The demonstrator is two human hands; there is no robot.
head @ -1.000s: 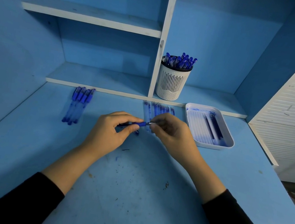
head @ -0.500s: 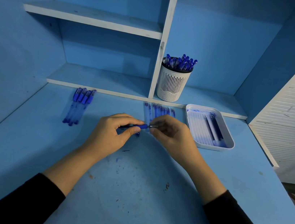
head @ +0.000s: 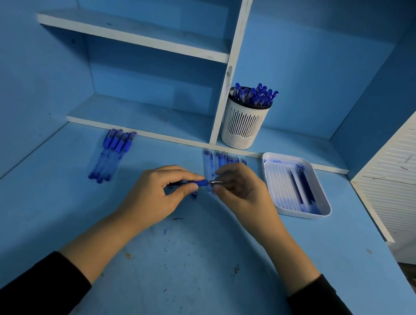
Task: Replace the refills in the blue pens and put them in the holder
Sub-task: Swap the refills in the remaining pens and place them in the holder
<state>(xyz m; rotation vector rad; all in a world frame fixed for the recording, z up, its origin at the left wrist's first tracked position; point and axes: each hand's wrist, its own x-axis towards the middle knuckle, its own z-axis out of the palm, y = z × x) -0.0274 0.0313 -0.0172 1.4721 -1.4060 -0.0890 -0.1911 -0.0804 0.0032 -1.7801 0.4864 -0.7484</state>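
Holding one blue pen level over the middle of the counter, both hands on it. The left hand has the barrel pinched between thumb and curled fingers, and the blue grip section sticks out toward the right. The right hand pinches the metal tip end with its fingers curled in around it. Can't tell if the tip is screwed on or loose, it's way too small to make out.

Just behind the hands there's a row of slim refills lying side by side on the counter, partly hidden by the right hand. Well off to the left, four capped pens lie together with their caps pointing to the back. On the right sits a white tray with a couple of dark used refills in it and blue ink smears. The white slotted holder stands upright on the low shelf at the back, right beside the divider, already packed with finished pens.
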